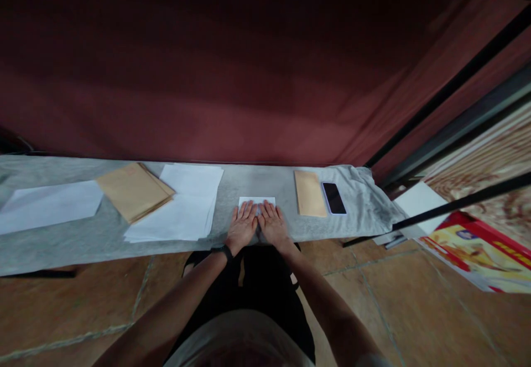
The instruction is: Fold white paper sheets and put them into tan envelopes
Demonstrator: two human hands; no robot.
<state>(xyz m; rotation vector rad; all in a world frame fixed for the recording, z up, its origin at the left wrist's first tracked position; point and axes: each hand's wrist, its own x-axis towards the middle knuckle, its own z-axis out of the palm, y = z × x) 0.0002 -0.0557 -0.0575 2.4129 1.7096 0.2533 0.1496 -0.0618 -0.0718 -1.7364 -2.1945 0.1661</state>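
Observation:
Both hands rest side by side on a small white piece of paper (257,200) that looks folded, at the near middle of the cloth-covered table. My left hand (241,225), with a dark band at the wrist, lies flat with fingers stretched forward. Beside it my right hand (272,223) is also flat, palm down on the paper, thumbs close together. Most of the paper is hidden under the hands; its far edge shows beyond the fingertips.
Left of my hands lies a stack of white sheets (188,201), partly under several brown envelopes (133,190). More white paper (50,205) is farther left. To the right are a brown envelope (310,193) and a phone (334,198). A red-yellow box (481,251) stands beyond the table's right end.

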